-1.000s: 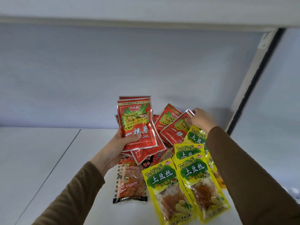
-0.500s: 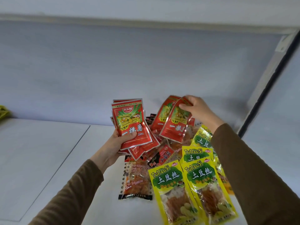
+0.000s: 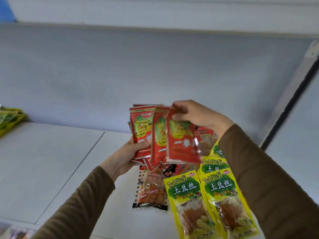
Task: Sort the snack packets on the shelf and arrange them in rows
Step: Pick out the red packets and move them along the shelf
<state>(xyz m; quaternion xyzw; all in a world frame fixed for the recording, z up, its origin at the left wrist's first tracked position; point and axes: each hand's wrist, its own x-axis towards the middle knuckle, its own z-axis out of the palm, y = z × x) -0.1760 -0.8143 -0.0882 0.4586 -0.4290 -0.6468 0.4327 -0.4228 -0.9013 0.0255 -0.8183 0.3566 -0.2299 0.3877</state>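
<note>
Grey shelf [image 3: 51,161] and back panel fill our head view. Our left hand [image 3: 124,156] grips a fanned stack of red packets [image 3: 141,131] above the shelf's middle, keeping one kind together. Our right hand [image 3: 198,116] pinches another red packet [image 3: 179,144] by its top edge, beside the stack. Glossy yellow packets [image 3: 207,195] lie overlapped toward the front right corner.

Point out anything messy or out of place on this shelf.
The unsorted pile under the hands is jumbled: mixed packets overlap at angles, and the clear packet lies apart from any row. The yellow packets overlap loosely. Nothing looks torn or spilled.
</note>
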